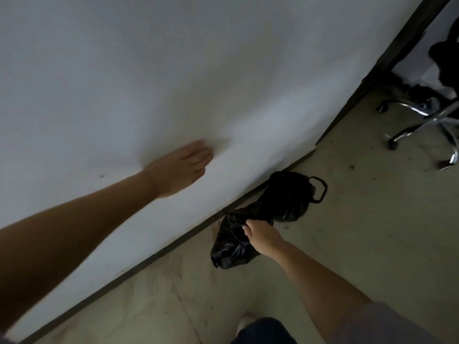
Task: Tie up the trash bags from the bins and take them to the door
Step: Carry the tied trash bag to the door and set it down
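Note:
Two black trash bags lie on the floor against the foot of a white wall. The nearer bag [229,247] is crumpled and shiny. My right hand [260,237] grips its gathered top. Just beyond it rests the second bag [288,197], with loop handles sticking out to the right. My left hand [181,167] is stretched out flat against the white wall [149,83], fingers extended, holding nothing. It is slightly blurred.
A dark baseboard [173,242] runs along the foot of the wall. At the upper right a dark door frame [387,60] opens onto an office chair with a chrome wheeled base [432,122]. The floor [347,232] is pale and stained. My foot [244,324] shows at the bottom.

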`<action>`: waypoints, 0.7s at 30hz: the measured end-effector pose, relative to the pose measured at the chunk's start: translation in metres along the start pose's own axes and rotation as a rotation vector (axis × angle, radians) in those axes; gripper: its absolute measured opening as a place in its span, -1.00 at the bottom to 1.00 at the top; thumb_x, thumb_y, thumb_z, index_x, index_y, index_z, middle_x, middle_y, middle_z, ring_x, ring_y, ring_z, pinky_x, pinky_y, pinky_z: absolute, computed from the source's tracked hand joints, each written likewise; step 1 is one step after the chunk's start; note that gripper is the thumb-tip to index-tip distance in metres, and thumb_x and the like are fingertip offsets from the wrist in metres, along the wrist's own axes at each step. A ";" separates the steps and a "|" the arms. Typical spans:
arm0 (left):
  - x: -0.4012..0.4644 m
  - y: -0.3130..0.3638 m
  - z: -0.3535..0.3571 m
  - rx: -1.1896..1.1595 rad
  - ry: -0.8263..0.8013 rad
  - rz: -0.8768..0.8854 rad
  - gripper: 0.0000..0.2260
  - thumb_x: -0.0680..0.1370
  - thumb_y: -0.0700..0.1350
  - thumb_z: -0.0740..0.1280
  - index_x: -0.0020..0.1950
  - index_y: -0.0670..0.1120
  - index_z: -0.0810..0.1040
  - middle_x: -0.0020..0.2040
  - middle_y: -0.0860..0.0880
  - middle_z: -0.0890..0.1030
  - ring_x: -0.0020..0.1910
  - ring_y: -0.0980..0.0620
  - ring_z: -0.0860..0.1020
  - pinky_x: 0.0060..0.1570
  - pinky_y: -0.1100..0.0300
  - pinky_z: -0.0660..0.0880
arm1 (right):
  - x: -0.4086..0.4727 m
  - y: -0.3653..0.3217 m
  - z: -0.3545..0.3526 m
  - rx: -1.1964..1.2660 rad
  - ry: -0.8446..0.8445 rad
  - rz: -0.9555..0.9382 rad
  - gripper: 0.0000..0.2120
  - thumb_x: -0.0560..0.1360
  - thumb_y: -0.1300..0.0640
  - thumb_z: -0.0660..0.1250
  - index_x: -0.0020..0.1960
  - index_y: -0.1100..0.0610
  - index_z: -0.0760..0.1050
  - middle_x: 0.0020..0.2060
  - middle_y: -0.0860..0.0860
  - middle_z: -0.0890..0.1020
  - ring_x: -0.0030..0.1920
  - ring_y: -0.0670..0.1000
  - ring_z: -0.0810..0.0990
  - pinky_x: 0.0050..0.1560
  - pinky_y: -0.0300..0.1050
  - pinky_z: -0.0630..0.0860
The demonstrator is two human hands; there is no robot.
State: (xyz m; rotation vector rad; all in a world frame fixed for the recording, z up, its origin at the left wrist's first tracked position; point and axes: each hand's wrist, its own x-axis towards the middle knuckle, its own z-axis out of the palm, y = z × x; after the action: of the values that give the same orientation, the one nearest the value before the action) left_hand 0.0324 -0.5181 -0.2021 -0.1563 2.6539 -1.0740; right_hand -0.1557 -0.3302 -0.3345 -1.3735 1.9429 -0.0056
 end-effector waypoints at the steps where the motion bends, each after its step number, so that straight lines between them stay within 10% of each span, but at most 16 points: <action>1: 0.001 0.000 0.007 0.041 0.026 0.003 -0.72 0.38 -0.17 0.44 0.09 -0.16 0.65 0.27 -0.21 0.55 0.30 -0.18 0.49 0.45 -0.13 -0.16 | 0.012 0.008 0.012 -0.028 0.007 -0.023 -0.67 0.65 0.02 -0.02 0.06 0.21 0.41 -0.19 0.05 0.47 -0.18 0.08 0.48 -0.19 -0.06 0.37; 7: 0.005 0.002 0.030 0.132 0.211 -0.034 -0.76 0.43 -0.13 0.43 0.09 -0.05 0.65 0.29 -0.11 0.56 0.31 -0.07 0.51 0.45 -0.11 0.16 | 0.069 0.048 0.056 -0.255 0.089 -0.153 -0.68 0.65 0.02 -0.02 0.06 0.19 0.42 -0.26 0.02 0.45 -0.14 0.14 0.52 -0.17 -0.03 0.37; 15: 0.002 0.000 0.035 0.128 0.231 -0.012 -0.52 0.60 -0.23 -0.09 -0.05 -0.16 0.65 0.22 -0.24 0.58 0.26 -0.22 0.53 0.46 -0.12 -0.04 | 0.103 0.079 0.083 -0.325 0.174 -0.160 -0.71 0.65 0.02 -0.03 -0.18 0.08 0.28 -0.37 -0.07 0.29 -0.27 0.03 0.40 -0.21 -0.11 0.24; 21: 0.008 0.012 0.025 -0.076 0.226 -0.017 -0.52 0.64 -0.22 -0.01 -0.22 -0.14 0.67 0.06 -0.15 0.68 0.11 -0.11 0.63 0.27 -0.15 0.44 | 0.053 0.048 0.030 -0.375 0.069 -0.075 -0.59 0.60 -0.08 0.11 0.34 0.14 0.29 0.22 0.11 0.43 0.23 0.16 0.42 0.13 0.04 0.40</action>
State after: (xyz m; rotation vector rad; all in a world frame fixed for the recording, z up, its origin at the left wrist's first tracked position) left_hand 0.0324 -0.5278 -0.2294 -0.0773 2.9007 -1.0529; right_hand -0.1857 -0.3405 -0.4054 -1.7070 2.0181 0.2924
